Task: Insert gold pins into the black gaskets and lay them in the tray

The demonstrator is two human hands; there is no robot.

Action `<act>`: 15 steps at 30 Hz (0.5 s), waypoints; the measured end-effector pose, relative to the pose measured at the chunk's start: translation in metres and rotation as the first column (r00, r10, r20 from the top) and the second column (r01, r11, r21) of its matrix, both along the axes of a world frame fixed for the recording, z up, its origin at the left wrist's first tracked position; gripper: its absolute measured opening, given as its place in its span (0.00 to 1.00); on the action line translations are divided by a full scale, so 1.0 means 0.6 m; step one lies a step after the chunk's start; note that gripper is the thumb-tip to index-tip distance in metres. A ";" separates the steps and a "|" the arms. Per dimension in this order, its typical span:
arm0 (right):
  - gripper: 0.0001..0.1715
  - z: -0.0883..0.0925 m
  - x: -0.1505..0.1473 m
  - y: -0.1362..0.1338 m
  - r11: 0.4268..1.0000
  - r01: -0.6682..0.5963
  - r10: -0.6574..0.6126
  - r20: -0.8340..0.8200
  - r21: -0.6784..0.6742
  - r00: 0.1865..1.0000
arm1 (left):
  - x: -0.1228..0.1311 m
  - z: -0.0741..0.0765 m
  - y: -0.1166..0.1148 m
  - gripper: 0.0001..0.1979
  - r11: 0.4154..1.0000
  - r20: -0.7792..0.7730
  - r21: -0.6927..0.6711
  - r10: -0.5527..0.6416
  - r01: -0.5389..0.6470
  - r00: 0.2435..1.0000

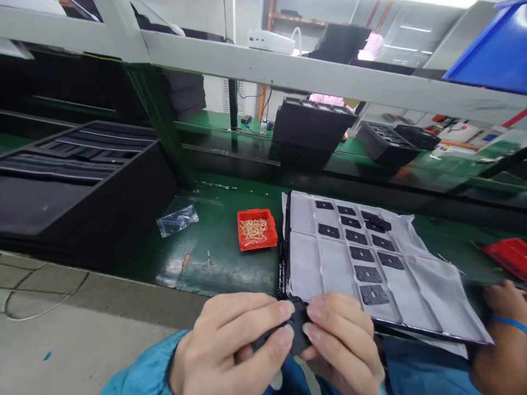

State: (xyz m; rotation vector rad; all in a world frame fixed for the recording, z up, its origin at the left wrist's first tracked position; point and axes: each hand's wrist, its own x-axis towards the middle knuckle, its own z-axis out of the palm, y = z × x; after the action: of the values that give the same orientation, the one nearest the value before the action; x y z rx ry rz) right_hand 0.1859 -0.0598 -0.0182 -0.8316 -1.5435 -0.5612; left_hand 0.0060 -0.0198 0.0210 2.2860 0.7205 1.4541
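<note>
Between both hands I hold a small flat black plate [301, 329], close to the bench's front edge. My left hand [239, 340] pinches its left side with the thumb and fingers. The fingertips of my right hand [340, 337] grip the right side, and they partly cover the piece. Just beyond my right hand lies a tray lined with a white sheet [304, 263], divided into shallow sections. Several similar black plates [374, 294] rest in it, and a few overlap near its upper right. A red bin [257, 247] with small tan pieces stands left of the tray.
A clear plastic bag [178, 220] lies on the green bench [230, 274]. At left stands a large black box [102, 208] with slots. A co-worker's hand [508, 304] is at the right edge, near another red bin [508, 257]. A grey shelf beam [230, 57] crosses above.
</note>
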 end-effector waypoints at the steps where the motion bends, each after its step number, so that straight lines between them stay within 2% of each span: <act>1: 0.13 0.002 0.001 0.001 1.000 -0.011 0.011 0.024 -0.005 1.000 | 0.000 -0.001 0.000 0.04 1.000 0.002 -0.019 -0.011 0.011 1.000; 5: 0.16 0.002 0.005 0.003 1.000 0.000 -0.001 0.089 0.015 0.996 | 0.000 -0.008 0.001 0.04 0.996 0.017 -0.042 -0.078 0.079 0.997; 10: 0.17 -0.006 0.001 0.007 0.997 0.023 -0.026 0.044 0.067 0.999 | 0.003 -0.031 0.015 0.08 0.967 -0.010 0.120 -0.225 0.224 0.974; 13: 0.17 -0.009 0.004 0.005 0.993 0.055 -0.063 0.082 0.101 0.995 | 0.002 -0.047 0.013 0.12 0.951 0.024 0.063 -0.305 0.303 0.952; 15: 0.17 -0.009 0.012 0.002 0.992 0.064 -0.081 0.156 0.110 0.985 | -0.001 -0.055 0.000 0.15 0.948 0.046 0.035 -0.316 0.315 0.948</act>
State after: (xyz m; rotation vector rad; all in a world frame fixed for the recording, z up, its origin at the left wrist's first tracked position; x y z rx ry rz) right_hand 0.1928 -0.0588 -0.0238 -0.7803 -1.6188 -0.7715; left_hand 0.0052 -0.0200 -0.0120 2.2484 0.3008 1.3702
